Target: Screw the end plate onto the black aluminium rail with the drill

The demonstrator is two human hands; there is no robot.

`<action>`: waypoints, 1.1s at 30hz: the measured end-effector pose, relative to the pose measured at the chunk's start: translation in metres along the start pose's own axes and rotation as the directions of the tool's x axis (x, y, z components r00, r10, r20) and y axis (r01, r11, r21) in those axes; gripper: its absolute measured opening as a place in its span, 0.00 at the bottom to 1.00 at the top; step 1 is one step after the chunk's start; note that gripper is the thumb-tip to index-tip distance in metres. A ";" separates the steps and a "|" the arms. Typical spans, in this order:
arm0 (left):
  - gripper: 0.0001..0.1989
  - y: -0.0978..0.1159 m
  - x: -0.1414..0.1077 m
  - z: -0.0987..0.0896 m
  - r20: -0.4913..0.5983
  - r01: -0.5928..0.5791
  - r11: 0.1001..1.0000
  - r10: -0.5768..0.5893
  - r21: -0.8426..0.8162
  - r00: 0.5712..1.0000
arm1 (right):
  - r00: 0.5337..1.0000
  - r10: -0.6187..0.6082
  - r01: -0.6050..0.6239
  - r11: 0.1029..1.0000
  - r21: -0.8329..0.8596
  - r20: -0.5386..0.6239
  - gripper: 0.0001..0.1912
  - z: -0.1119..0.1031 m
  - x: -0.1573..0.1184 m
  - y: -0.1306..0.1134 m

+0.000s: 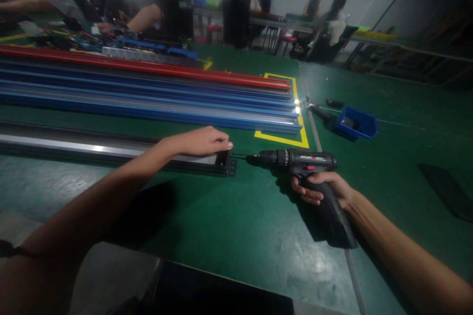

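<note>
A long black metal profile (188, 163) with a bright inner strip lies across the left side of the green table. Its right end carries a black end plate with a slotted tab (232, 168). My left hand (203, 141) is closed over the profile near that end, the fingertips partly hidden on the far side. In my right hand (325, 188) is a black cordless drill (308, 161), gripped by its handle. The drill's long thin bit (244, 156) points left at the end plate; whether its tip touches cannot be made out.
Several blue profiles (221, 119) and red profiles (221, 75) lie beyond, ending inside yellow tape (301, 133). A blue bin (356, 122) with small parts stands at right, a dark tool (320, 110) beside it. A dark flat object (445, 189) lies far right. Other people sit behind.
</note>
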State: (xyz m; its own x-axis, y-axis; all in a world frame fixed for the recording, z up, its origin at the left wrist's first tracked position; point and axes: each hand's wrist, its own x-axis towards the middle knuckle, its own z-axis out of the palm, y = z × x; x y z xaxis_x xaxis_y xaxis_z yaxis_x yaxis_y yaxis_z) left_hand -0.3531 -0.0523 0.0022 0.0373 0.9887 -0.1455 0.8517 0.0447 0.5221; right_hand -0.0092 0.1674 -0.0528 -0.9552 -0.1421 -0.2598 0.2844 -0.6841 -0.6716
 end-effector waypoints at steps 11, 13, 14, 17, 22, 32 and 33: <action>0.24 -0.003 0.000 0.001 -0.003 -0.012 1.000 0.012 -0.001 1.000 | 1.000 0.001 -0.001 1.000 -0.005 -0.004 0.14 0.001 0.001 0.000; 0.24 -0.003 0.000 0.001 -0.004 -0.009 1.000 0.009 0.000 1.000 | 1.000 0.006 -0.006 1.000 0.000 -0.003 0.14 0.001 0.001 0.000; 0.23 -0.003 0.000 0.001 -0.004 -0.008 1.000 0.008 0.002 1.000 | 1.000 0.005 -0.005 1.000 0.000 -0.002 0.14 0.002 0.001 0.000; 0.23 -0.003 0.000 0.001 -0.002 -0.010 1.000 0.010 0.003 1.000 | 1.000 0.001 -0.001 1.000 -0.006 -0.005 0.14 0.002 0.000 0.000; 0.23 -0.001 0.000 0.000 -0.001 -0.006 1.000 0.006 0.004 1.000 | 1.000 0.008 -0.008 1.000 -0.018 -0.005 0.14 0.003 0.000 -0.001; 0.23 -0.002 0.000 0.000 -0.003 -0.014 1.000 0.014 0.001 1.000 | 1.000 0.008 -0.009 0.999 -0.035 -0.016 0.14 0.002 0.001 -0.001; 0.23 -0.002 0.000 0.000 -0.004 -0.012 1.000 0.012 0.000 1.000 | 1.000 0.011 -0.011 0.999 -0.035 -0.018 0.14 0.002 0.001 -0.001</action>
State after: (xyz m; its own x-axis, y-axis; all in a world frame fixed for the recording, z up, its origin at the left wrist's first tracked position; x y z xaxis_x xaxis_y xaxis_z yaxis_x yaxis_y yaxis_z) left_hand -0.3548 -0.0528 0.0015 0.0456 0.9897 -0.1359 0.8512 0.0328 0.5238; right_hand -0.0103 0.1663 -0.0509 -0.9505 -0.1368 -0.2790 0.2978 -0.6574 -0.6922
